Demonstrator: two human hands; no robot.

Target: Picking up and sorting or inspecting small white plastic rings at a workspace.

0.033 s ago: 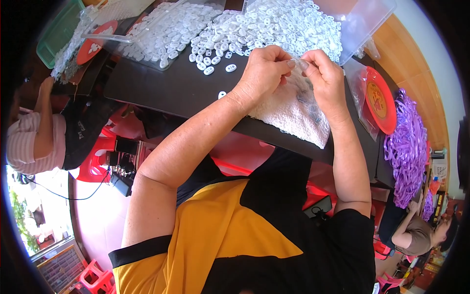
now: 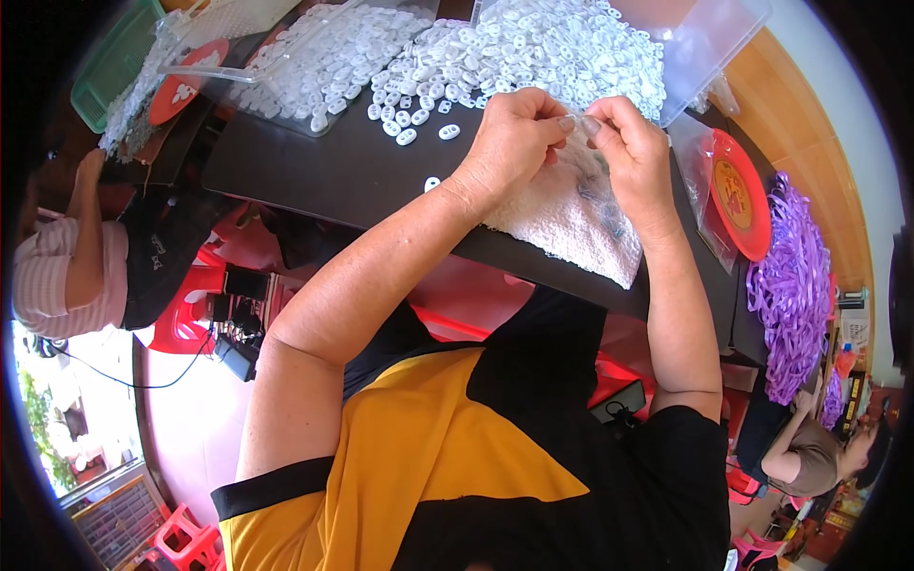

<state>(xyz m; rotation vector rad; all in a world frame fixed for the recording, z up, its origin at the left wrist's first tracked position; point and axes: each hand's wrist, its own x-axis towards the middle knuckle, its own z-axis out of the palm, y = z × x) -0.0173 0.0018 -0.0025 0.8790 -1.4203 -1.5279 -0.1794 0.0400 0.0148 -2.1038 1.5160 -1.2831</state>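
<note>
My left hand and my right hand meet over the table, thumbs and forefingers pinched close together. Whatever sits between the fingertips is too small to make out. Beneath them lies a pale pinkish-white terry cloth with greyish marks, hanging a little over the table's near edge. Just beyond is a heap of small white oval pieces, each with two holes. A few loose ones, such as a white oval piece, lie left of my left hand, and another white piece is beside my left wrist.
The dark table bears a clear plastic bin of more white pieces. On the right are a red plate and a purple ribbon bundle. One person works at left, another at right. A red stool stands left.
</note>
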